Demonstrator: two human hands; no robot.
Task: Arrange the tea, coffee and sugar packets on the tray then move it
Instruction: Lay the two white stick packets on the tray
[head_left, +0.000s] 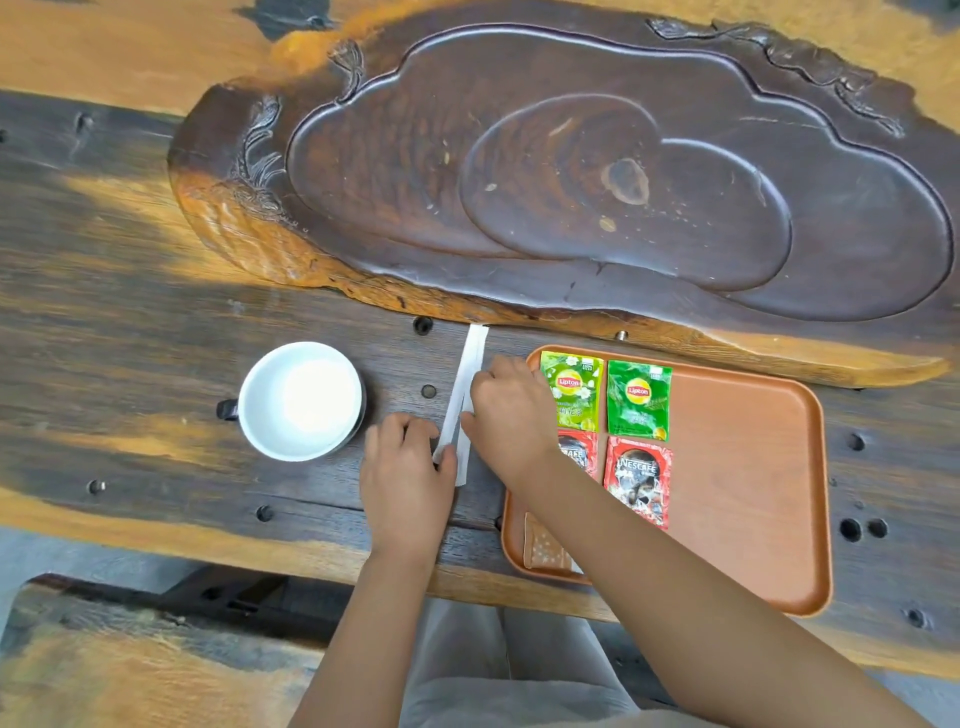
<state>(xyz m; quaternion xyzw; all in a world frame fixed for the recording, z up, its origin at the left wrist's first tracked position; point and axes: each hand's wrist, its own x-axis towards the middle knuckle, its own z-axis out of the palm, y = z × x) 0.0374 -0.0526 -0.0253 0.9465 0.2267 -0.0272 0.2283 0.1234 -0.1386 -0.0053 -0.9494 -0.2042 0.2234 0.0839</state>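
Note:
An orange tray (748, 467) lies at the table's right front. On it are two green Lipton tea packets (638, 399) side by side and, below them, two red Nescafe coffee packets (638, 480); my right arm partly hides the left one. A small patterned packet (543, 551) lies at the tray's near left corner. Left of the tray, two long white sugar sticks (470, 358) lie on the table. My left hand (405, 478) pinches the near end of one stick. My right hand (511, 415) has its fingers on the sticks' middle.
A white cup (301, 400) on a saucer stands left of the sticks. A large carved dark wooden tea board (571, 171) fills the far side of the table. The table's front edge runs just below the tray.

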